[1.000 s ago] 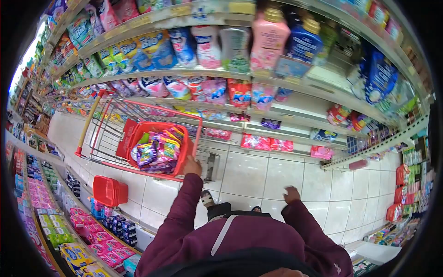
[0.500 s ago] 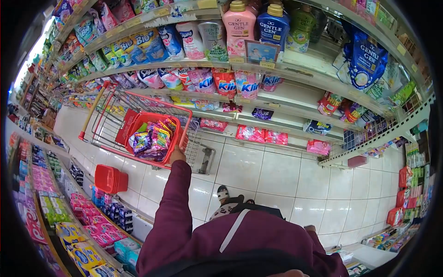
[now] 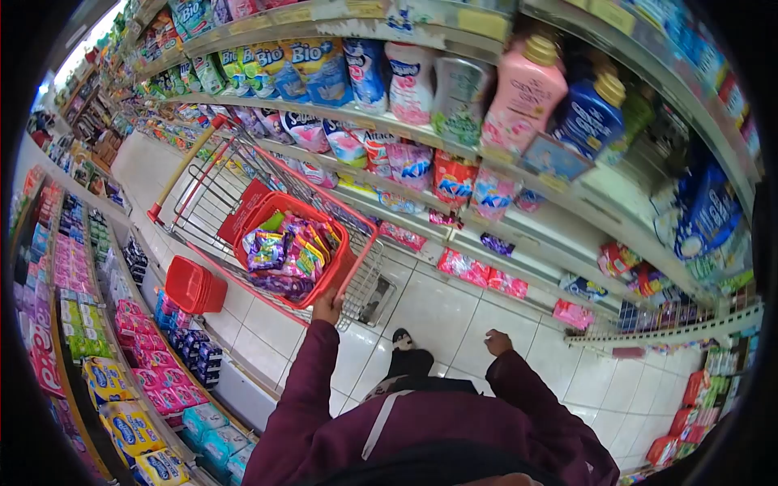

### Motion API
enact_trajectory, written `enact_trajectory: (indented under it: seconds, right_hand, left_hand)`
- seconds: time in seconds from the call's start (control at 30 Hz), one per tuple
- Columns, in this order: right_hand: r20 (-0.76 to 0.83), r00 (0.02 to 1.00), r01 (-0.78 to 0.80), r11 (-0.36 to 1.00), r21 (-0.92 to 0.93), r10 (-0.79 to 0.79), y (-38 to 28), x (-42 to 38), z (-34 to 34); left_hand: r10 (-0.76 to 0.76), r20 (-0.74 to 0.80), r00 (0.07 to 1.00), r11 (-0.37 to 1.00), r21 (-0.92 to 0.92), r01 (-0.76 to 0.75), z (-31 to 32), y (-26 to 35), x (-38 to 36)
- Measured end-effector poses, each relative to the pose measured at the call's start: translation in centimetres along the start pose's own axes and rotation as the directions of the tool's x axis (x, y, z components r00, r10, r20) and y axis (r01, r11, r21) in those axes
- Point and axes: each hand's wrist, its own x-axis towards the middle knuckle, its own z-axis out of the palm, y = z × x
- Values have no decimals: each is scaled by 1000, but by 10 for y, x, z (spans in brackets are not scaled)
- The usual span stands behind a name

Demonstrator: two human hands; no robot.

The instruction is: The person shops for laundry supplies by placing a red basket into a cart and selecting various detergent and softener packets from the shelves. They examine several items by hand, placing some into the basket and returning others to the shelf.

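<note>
My left hand [image 3: 327, 308] is closed at the near end of the metal shopping cart [image 3: 194, 194], against the rim of the red basket [image 3: 344, 263] inside it. Colourful packets [image 3: 292, 249] fill that basket. Out in front of my body, over the tiled floor, my right hand [image 3: 498, 343] touches nothing; its fingers are curled, and nothing shows in them.
Shelves of pouches and bottles, among them a pink bottle [image 3: 523, 97], run along the far side. Stacked red baskets [image 3: 194, 285] stand on the floor at left, beside a shelf of yellow packs [image 3: 134, 429]. My shoe [image 3: 403, 340] is on the tiles.
My right hand has come up and forward into clear view. The cart appears slightly further right and larger, with my left hand still at its end. The view has tilted, and my foot has shifted.
</note>
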Motion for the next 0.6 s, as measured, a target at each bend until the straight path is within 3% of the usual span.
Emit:
enact_trajectory:
  seconds: [0.03,0.1,0.17,0.23,0.27,0.3,0.37,0.4,0.43,0.5,0.6]
  right_hand:
    - [47,998,32,999,-16,-31,-12,18,-1]
    - [-12,996,83,997,-10,-83,-38,57,1]
    - [-190,957,221,975,-8,-218,-64,95,5]
    - [-301,927,230,973,-22,-226,-88,140,7]
    - [-359,904,228,972,-51,-231,-98,161,12]
    - [-351,910,235,972,-3,-221,-105,183,15]
    - [-475,840,289,957,-14,-261,-126,220,16]
    - [-570,781,331,943,30,-256,-131,241,22]
    - [-519,837,257,962,96,-172,-144,253,15]
    - [-560,796,306,951,46,-229,-158,283,6]
    - [-662,735,135,988,-71,-148,-172,319,-5]
  left_hand:
    - [-24,4,1000,1000,-9,24,0,2,1]
    - [-32,-19,999,995,93,34,-1,10,3]
    - [-69,1,998,991,117,69,-10,29,11]
    - [-113,42,993,990,94,109,-13,40,15]
    - [-177,43,983,984,-7,178,-11,40,17]
    - [-200,43,979,980,-3,200,-13,43,19]
    - [-223,79,972,974,-31,226,-15,49,27]
    - [-167,54,984,986,16,166,-12,43,30]
    - [-186,48,981,983,15,185,-11,38,31]
    - [-210,60,976,972,-93,215,-8,32,35]
    - [-271,58,961,944,-181,278,-12,40,43]
